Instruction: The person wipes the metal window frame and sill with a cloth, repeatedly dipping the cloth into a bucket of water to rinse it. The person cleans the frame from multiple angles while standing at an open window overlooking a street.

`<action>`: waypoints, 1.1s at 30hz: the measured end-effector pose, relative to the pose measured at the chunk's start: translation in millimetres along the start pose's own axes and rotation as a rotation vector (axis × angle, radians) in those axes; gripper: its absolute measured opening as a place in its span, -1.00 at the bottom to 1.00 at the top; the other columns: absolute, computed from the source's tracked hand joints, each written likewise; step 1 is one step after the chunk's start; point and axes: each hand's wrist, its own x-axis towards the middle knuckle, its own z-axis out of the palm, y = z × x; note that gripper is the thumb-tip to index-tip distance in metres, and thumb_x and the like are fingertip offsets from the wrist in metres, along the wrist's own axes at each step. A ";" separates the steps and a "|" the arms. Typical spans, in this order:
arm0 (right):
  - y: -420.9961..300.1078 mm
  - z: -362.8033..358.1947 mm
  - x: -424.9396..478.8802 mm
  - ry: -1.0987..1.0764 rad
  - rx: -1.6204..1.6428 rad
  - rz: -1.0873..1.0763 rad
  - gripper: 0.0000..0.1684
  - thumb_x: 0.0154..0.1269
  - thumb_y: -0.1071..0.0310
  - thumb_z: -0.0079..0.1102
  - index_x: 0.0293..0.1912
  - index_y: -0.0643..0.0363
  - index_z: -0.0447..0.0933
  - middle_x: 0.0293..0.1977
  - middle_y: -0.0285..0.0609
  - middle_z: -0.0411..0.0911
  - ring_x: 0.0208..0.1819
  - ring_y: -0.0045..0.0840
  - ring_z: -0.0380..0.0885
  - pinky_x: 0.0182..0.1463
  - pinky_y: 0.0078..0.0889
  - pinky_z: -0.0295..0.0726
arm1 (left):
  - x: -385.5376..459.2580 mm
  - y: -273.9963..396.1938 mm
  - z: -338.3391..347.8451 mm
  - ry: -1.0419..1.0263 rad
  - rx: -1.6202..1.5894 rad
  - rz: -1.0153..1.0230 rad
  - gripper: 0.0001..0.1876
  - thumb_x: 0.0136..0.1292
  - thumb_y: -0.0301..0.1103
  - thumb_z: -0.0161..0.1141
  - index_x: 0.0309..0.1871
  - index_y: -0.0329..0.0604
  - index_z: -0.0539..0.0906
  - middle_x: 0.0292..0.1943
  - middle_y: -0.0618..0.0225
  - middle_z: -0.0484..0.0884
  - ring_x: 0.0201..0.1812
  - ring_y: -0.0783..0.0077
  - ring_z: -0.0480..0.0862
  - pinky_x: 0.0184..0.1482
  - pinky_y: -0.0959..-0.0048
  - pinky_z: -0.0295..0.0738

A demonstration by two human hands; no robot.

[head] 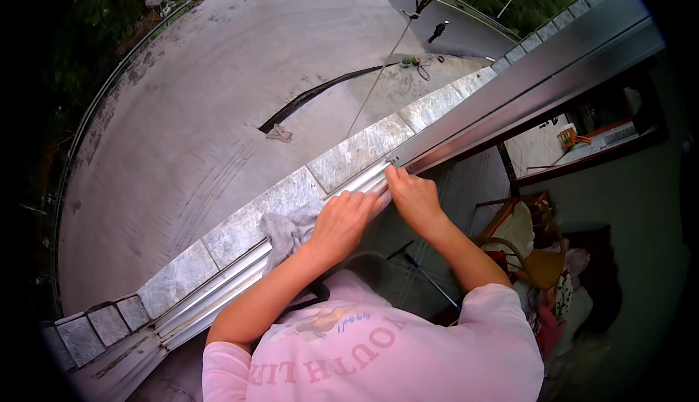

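A crumpled grey cloth lies over the aluminium sliding-window track. My left hand grips it and presses it down on the track, fingers bent over the rail. Close by on the right, my right hand has its fingers curled at the track, where the track meets the upright metal window frame. A strip of the cloth runs between both hands, and its far end seems pinched in the right fingers, which partly hide it. Grey stone-look tiles form the sill just outside the track.
Beyond the sill, a concrete yard lies far below, with a person on the road. Indoors, a squeegee with a blue handle lies on the floor. A chair with clothes and a mirror are at the right.
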 end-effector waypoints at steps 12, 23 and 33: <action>-30.9 4.2 -49.8 -0.035 -0.015 0.162 -0.30 0.22 0.45 0.19 0.37 0.39 0.45 0.34 0.00 0.56 -0.42 -0.47 0.72 -0.37 -0.37 0.74 | 7.4 0.1 14.3 -0.054 0.049 -0.007 -0.64 0.34 -0.35 0.35 0.19 -0.09 0.70 -0.27 0.24 0.55 -0.17 0.12 0.59 -0.13 0.16 0.50; -32.5 -7.8 -50.8 0.022 -0.133 0.066 -0.45 0.25 0.30 0.22 0.20 0.35 0.61 0.31 0.06 0.54 -0.49 -0.59 0.62 -0.38 -0.53 0.66 | 10.8 -1.3 12.6 -0.118 -0.007 -0.022 -0.56 0.27 -0.43 0.36 0.24 -0.12 0.70 -0.25 0.19 0.56 -0.16 0.08 0.60 -0.11 0.13 0.53; -26.4 -3.8 -28.9 -0.157 -0.046 0.059 -0.61 0.32 0.30 0.19 0.03 0.37 0.65 0.10 0.26 0.62 -0.57 -0.48 0.73 -0.55 -0.51 0.63 | 13.5 -0.4 12.4 -0.082 -0.032 -0.018 -0.56 0.36 -0.39 0.34 0.30 -0.11 0.64 -0.26 0.16 0.55 -0.18 0.04 0.59 -0.12 0.11 0.52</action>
